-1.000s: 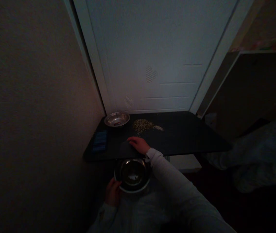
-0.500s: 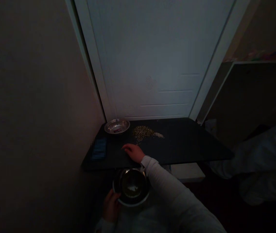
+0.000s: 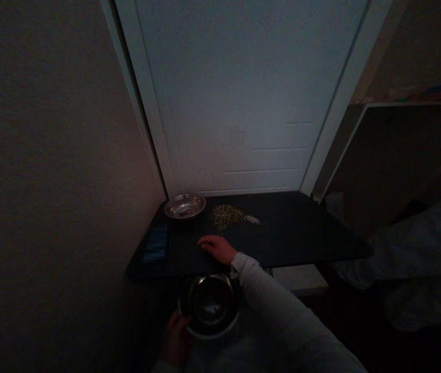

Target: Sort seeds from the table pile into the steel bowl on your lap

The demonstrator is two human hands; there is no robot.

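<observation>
The scene is very dark. My right hand [image 3: 216, 247] rests palm down on the near part of a black table [image 3: 294, 233], fingers curled loosely toward the left, with nothing visible in it. A pile of small grains [image 3: 230, 215] lies just beyond it. My left hand [image 3: 174, 339] grips the left rim of a steel bowl [image 3: 210, 305] held below the table's front edge; a little pale stuff lies in its bottom.
A shallow steel dish [image 3: 185, 205] sits at the table's back left. A dark blue flat object [image 3: 155, 243] lies at the left edge. A white door [image 3: 244, 93] stands behind the table, a wall on the left, bedding [image 3: 418, 259] to the right.
The view has shifted slightly. My right hand slid a little toward the table's front edge and then stayed. The bowl remains in my left hand.
</observation>
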